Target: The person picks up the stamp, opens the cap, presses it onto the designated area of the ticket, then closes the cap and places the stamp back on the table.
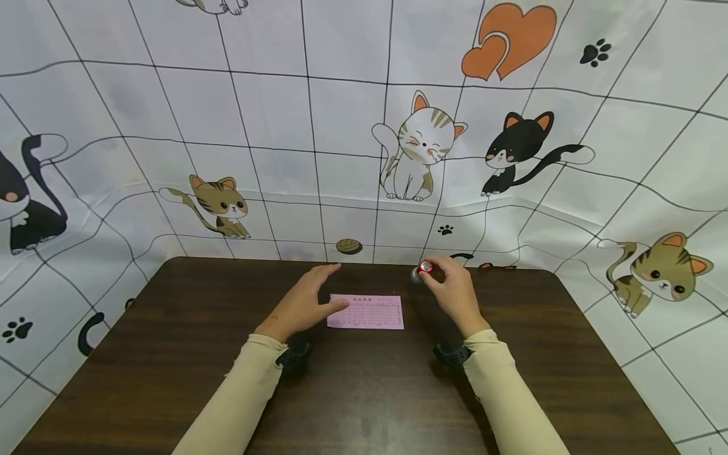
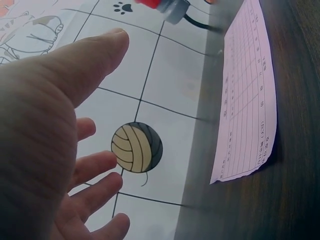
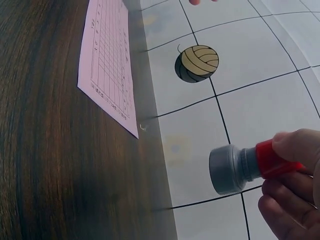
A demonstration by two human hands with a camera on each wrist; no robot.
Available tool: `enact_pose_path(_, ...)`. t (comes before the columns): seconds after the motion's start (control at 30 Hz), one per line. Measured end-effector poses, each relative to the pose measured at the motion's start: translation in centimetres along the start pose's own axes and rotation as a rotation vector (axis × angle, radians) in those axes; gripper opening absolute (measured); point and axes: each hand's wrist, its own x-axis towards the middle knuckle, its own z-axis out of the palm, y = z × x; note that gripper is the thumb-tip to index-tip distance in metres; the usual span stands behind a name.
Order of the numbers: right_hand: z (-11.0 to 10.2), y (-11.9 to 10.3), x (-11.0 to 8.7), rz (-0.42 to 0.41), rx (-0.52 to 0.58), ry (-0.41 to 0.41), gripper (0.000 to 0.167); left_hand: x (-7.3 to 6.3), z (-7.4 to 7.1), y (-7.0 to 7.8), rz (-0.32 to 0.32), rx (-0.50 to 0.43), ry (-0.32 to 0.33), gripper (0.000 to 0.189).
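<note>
A pink printed form slip (image 1: 372, 313) with a ruled grid lies flat on the brown table, between the two hands. My left hand (image 1: 303, 304) hovers at the slip's left side, thumb stretched toward its edge and fingers loosely extended, holding nothing. In the right hand (image 1: 457, 296), thumb and fingers pinch the red handle of a small hand stamp (image 3: 272, 160). Its wider grey end points downward, above the table to the right of the slip. The left wrist view also catches the stamp's grey end (image 2: 175, 11) at the top.
The dark wood table (image 1: 364, 392) ends at a white sheet (image 1: 341, 114) printed with cartoon cats and grid lines, which rises behind and at the sides. Dark bands circle both wrists.
</note>
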Motion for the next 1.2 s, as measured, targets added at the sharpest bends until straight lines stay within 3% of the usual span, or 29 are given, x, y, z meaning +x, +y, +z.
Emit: enact_pose_path(1.2, 0.18, -0.54, -0.27, 0.022, 0.053, -0.03, 0.028, -0.02, -0.22, -0.15, 0.002, -0.002, 0.008, 0.085)
